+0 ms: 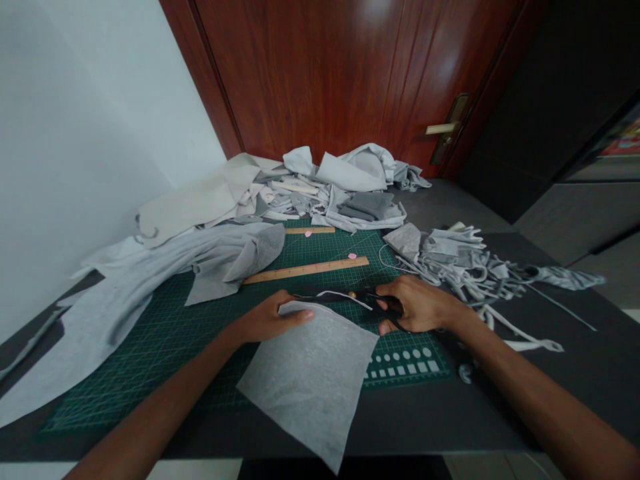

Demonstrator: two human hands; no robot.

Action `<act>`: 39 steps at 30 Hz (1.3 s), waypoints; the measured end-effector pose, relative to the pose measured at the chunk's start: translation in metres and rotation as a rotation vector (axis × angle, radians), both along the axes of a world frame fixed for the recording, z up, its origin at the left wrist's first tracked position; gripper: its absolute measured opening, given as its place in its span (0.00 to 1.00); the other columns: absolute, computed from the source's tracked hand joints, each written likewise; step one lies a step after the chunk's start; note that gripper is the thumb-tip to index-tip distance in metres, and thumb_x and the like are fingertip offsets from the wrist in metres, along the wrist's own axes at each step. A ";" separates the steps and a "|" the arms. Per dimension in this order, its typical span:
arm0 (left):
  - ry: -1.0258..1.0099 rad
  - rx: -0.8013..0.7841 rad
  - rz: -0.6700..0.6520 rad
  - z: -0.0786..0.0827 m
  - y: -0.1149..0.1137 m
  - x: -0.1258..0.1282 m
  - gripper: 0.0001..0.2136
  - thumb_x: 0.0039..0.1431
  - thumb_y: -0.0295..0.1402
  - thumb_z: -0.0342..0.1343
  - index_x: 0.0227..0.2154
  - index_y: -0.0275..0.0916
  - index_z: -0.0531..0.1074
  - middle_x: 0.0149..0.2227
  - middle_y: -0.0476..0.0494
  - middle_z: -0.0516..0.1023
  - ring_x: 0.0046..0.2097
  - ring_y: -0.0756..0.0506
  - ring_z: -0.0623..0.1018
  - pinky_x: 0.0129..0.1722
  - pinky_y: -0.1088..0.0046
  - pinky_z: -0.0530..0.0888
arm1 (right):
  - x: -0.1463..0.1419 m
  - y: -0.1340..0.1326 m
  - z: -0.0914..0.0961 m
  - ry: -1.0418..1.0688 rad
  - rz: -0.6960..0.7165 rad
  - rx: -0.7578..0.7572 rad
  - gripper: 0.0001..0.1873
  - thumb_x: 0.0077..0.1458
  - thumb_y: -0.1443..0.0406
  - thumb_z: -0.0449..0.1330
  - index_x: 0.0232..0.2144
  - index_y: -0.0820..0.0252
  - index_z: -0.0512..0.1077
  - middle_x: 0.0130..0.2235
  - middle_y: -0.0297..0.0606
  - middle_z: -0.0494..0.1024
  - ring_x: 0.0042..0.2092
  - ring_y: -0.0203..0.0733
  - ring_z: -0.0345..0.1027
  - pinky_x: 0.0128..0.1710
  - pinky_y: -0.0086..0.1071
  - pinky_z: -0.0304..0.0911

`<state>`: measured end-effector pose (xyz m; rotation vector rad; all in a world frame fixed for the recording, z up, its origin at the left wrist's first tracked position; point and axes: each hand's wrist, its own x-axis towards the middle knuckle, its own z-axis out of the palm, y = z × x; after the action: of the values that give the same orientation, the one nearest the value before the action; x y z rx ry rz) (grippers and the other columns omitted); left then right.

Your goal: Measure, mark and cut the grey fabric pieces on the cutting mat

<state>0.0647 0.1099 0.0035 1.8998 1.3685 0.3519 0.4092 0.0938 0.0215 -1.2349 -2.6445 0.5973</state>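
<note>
My left hand (273, 319) pinches the top left edge of a light grey fabric piece (315, 373), which hangs down over the table's front edge. In my right hand (407, 305) is a pair of black scissors (395, 317), fingers wrapped round its handles. The blades reach left along the fabric's upper edge, close to my left fingers. A thin pale strip (353, 299) curls over the blades near their pivot. Whether the blades are open or closed I cannot make out. Beneath both hands lies a green cutting mat (200, 360).
Two wooden rulers (310, 269) and small pink chalk pieces (353, 256) lie on the mat. Long grey cloth (130, 300) drapes across the left side. Fabric piles (350, 170) sit by the door (320, 80). A heap of scraps (455, 257) rests at the right.
</note>
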 end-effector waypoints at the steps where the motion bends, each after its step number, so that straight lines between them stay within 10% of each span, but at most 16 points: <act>1: -0.006 -0.016 0.012 0.001 -0.001 0.000 0.26 0.50 0.59 0.62 0.41 0.43 0.81 0.43 0.45 0.81 0.47 0.36 0.80 0.47 0.64 0.79 | 0.001 0.000 0.000 0.003 0.000 -0.003 0.23 0.51 0.46 0.68 0.30 0.58 0.70 0.24 0.32 0.73 0.26 0.37 0.63 0.28 0.30 0.50; 39: -0.113 -0.077 -0.044 0.001 -0.002 0.009 0.20 0.53 0.52 0.63 0.40 0.42 0.78 0.39 0.46 0.83 0.43 0.38 0.82 0.45 0.63 0.78 | -0.018 -0.006 -0.005 -0.011 0.003 0.046 0.11 0.49 0.61 0.65 0.28 0.56 0.66 0.26 0.31 0.73 0.26 0.35 0.59 0.27 0.30 0.47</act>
<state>0.0740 0.1083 0.0041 1.8157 1.2469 0.3743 0.3909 0.0873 0.0162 -1.2252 -2.6539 0.5281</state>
